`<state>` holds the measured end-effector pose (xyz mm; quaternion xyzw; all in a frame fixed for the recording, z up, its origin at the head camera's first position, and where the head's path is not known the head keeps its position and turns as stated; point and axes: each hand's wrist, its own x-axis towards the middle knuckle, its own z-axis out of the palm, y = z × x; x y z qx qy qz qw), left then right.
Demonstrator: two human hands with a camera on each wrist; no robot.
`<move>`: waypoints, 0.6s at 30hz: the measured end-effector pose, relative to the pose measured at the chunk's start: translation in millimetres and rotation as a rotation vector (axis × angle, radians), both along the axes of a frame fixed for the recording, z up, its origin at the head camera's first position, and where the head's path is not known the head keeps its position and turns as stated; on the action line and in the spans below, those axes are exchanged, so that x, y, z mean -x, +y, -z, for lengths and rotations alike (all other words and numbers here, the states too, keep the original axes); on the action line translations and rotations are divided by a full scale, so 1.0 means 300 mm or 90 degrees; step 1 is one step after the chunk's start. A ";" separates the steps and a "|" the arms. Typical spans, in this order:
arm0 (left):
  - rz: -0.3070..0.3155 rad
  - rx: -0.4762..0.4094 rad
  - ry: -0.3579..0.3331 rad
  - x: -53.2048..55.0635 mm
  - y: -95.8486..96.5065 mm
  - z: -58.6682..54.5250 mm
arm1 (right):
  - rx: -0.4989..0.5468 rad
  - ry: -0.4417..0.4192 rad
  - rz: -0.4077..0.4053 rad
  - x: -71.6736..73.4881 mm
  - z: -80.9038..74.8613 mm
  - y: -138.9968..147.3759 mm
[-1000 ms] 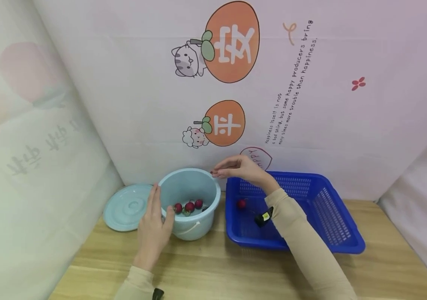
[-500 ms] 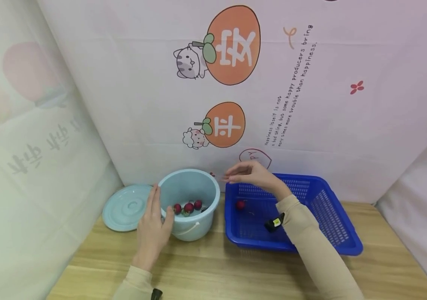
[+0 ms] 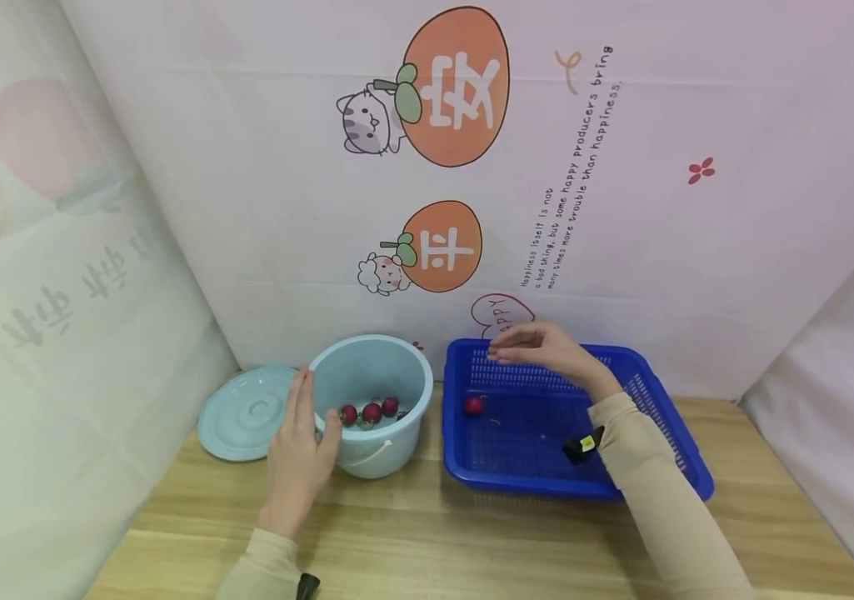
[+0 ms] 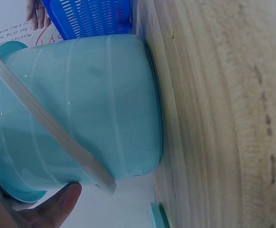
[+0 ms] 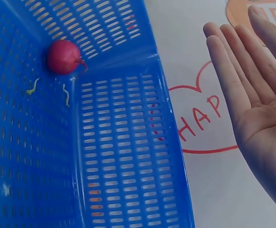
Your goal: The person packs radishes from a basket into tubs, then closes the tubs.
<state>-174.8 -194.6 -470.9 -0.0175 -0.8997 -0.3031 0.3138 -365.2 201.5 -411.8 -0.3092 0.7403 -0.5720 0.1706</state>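
My left hand (image 3: pixel 297 458) rests against the left side of a light blue bucket (image 3: pixel 377 458), its fingers straight and the thumb spread toward the front rim. Inside the bucket lie several red radishes (image 3: pixel 372 412), with green bits beside them. In the left wrist view, the bucket's white handle (image 4: pixel 47 121) hangs across its outer wall, near my thumb. My right hand (image 3: pixel 550 350) hovers over the back of a blue plastic basket (image 3: pixel 546 492), palm bare and fingers extended. A single radish (image 5: pixel 63 57) lies in the basket's corner, with thin stem scraps near it.
A light blue lid (image 3: pixel 242 425) lies on the wooden table (image 3: pixel 397 542) to the left of the bucket. The basket stands just right of the bucket. A printed white cloth (image 3: pixel 284 208) rises close behind both containers.
My right hand has moved right, from beside the bucket's rim to over the basket. My left hand stays at the bucket, and the radishes look the same.
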 end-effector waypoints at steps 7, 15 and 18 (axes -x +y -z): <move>-0.003 -0.001 0.007 0.002 0.001 0.001 | -0.068 0.032 -0.017 0.005 0.025 -0.036; -0.001 0.003 0.012 0.001 0.001 -0.005 | -0.185 0.114 -0.027 0.028 0.066 -0.080; 0.000 0.001 0.012 0.001 0.001 -0.003 | -0.264 0.181 -0.053 0.027 0.078 -0.101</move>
